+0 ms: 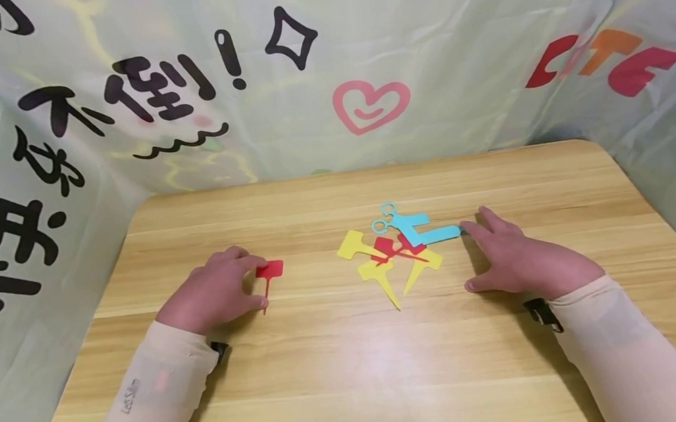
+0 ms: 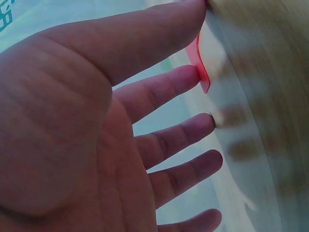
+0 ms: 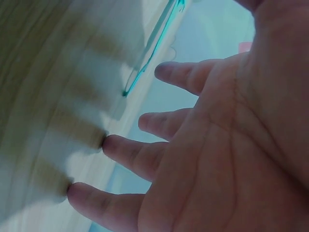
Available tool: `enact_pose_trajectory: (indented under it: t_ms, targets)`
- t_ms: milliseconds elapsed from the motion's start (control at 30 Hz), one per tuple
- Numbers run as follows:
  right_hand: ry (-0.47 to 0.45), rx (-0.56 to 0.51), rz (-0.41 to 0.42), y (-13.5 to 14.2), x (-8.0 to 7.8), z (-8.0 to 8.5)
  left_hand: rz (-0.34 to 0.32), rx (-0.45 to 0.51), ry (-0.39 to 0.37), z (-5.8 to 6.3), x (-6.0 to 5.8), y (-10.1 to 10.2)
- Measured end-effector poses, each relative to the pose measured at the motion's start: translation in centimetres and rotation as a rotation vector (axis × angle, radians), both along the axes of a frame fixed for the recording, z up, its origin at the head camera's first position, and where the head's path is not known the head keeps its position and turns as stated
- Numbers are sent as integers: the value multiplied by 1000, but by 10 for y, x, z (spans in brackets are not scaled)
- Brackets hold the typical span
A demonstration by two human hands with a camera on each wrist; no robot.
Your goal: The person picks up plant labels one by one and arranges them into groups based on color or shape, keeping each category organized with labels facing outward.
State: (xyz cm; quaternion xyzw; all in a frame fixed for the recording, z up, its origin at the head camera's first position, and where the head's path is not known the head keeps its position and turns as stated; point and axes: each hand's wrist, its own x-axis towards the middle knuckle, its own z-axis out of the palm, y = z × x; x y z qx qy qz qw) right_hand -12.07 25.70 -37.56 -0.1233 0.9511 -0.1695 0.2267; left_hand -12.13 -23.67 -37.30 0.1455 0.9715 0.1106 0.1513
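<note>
My left hand (image 1: 217,287) rests at a red T-shaped plant label (image 1: 271,270) lying on the left of the table. Its index fingertip touches the label's wide head and the thumb lies by the thin stem; in the left wrist view the fingers (image 2: 166,92) are spread and fairly straight. On the right, my right hand (image 1: 516,258) is spread over the table with nothing held. Its index fingertip is right at the end of a flat blue piece (image 1: 410,231) with two small rings. Yellow T-shaped labels (image 1: 376,270) and more red labels (image 1: 383,247) overlap beside the blue piece.
The pieces lie on a wood-grain table (image 1: 341,374). A pale cloth sheet (image 1: 456,36) with painted writing and a pink heart (image 1: 372,106) hangs behind the table and along its sides. A dark strap (image 1: 543,315) shows at the right wrist.
</note>
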Motion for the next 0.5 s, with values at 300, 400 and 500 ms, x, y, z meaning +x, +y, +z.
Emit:
enact_pose_trajectory:
  t_ms: [300, 400, 500]
  targets:
    - [405, 58, 175, -27, 0, 8, 33, 5, -31, 1, -2, 4]
    - [514, 3, 248, -40, -3, 9, 40, 10, -36, 1, -2, 3]
    - [568, -44, 307, -52, -8, 8, 41, 17, -35, 0, -1, 1]
